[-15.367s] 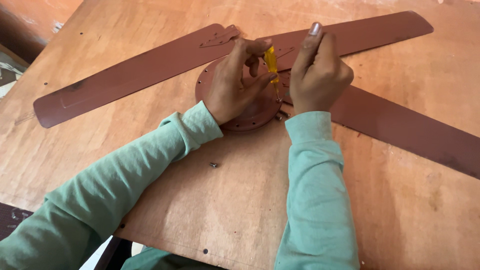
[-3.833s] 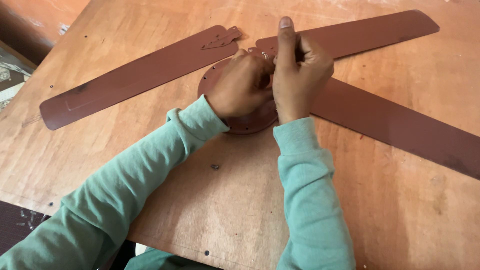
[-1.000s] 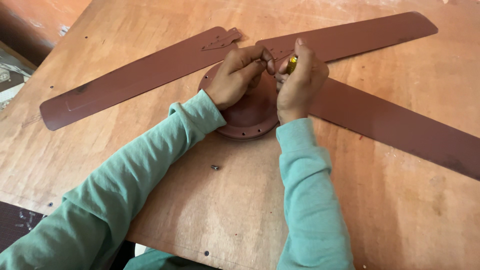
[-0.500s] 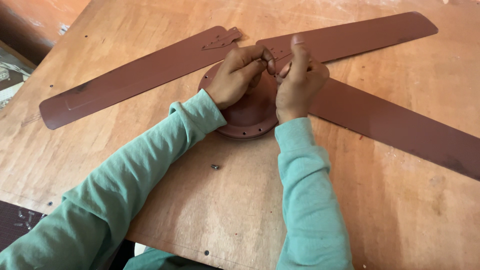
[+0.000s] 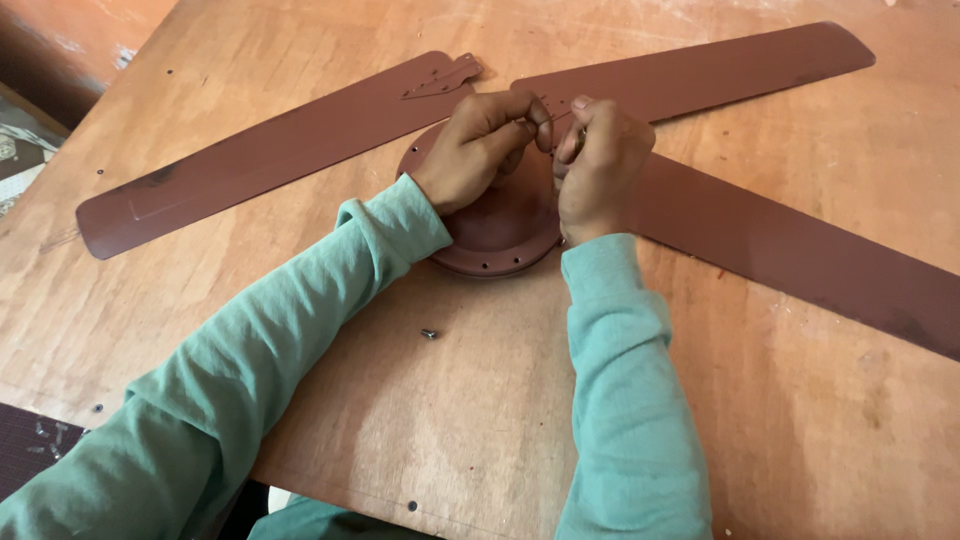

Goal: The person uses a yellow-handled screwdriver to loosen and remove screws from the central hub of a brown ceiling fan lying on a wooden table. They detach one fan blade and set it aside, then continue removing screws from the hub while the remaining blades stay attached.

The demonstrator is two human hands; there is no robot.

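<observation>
Hands meet over the fan hub (image 5: 500, 225): I see left hand (image 5: 478, 150) pinching a small part, unidentifiable; right hand (image 5: 600, 170) closed, contents hidden.

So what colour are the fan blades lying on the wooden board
Reddish brown, the same as the round hub; the head view shows the fan blades plainly.

This looks like a small repair workshop or a home workbench. The work surface is a bare plywood board (image 5: 480, 420), scuffed, stained and dotted with small drilled holes, not a finished table. Brown ceiling fan blades (image 5: 260, 160) lie spread across it around a round motor housing (image 5: 500, 225) (all the same dull brown). A loose screw (image 5: 429, 333) lies on the wood. An orange-painted wall (image 5: 60, 40) rises behind.
</observation>
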